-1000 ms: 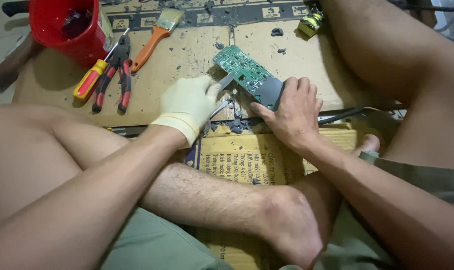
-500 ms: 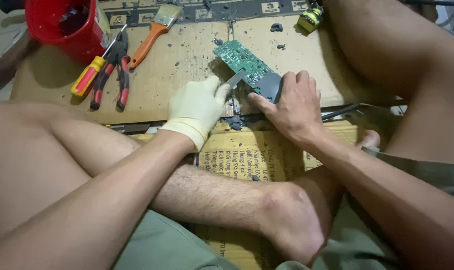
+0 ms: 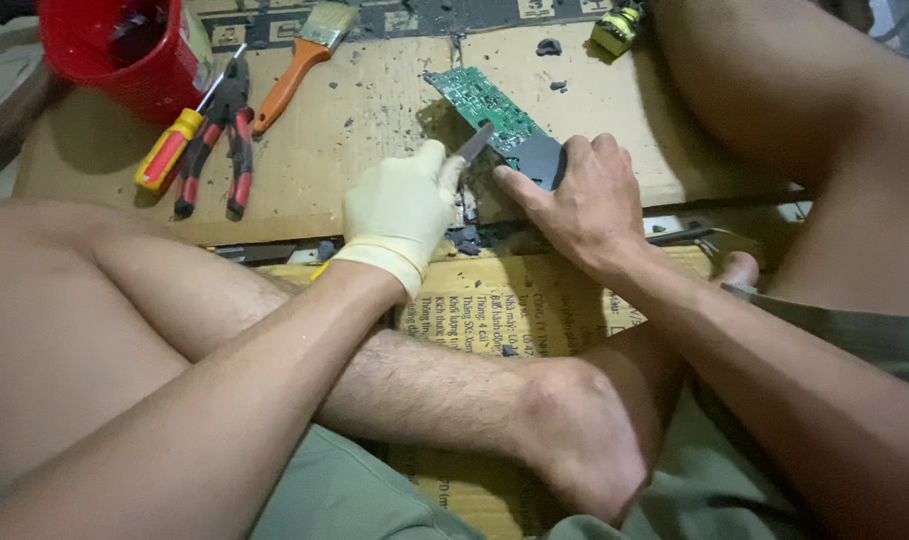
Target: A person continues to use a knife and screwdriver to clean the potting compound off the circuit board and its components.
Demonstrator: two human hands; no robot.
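My left hand [image 3: 403, 212] wears a pale glove and grips a small metal blade [image 3: 475, 143], whose tip rests against the edge of a green circuit board [image 3: 481, 102]. My bare right hand [image 3: 579, 196] presses down on the dark near end of that board [image 3: 541, 158], fingers spread over it. The board lies tilted on a sheet of cardboard [image 3: 355, 130]. Dark crumbs and chips lie scattered around the board and just below my hands.
A red bucket [image 3: 125, 50] stands at the far left. Beside it lie a yellow-handled screwdriver [image 3: 171, 148], red-handled pliers [image 3: 221, 150] and an orange-handled brush [image 3: 300, 60]. A small yellow object [image 3: 617, 26] sits at the top. My crossed bare legs fill the foreground over printed cardboard [image 3: 515, 305].
Both hands and the board sit slightly higher and to the right in view. The blade has moved from the board's near corner up along its edge.
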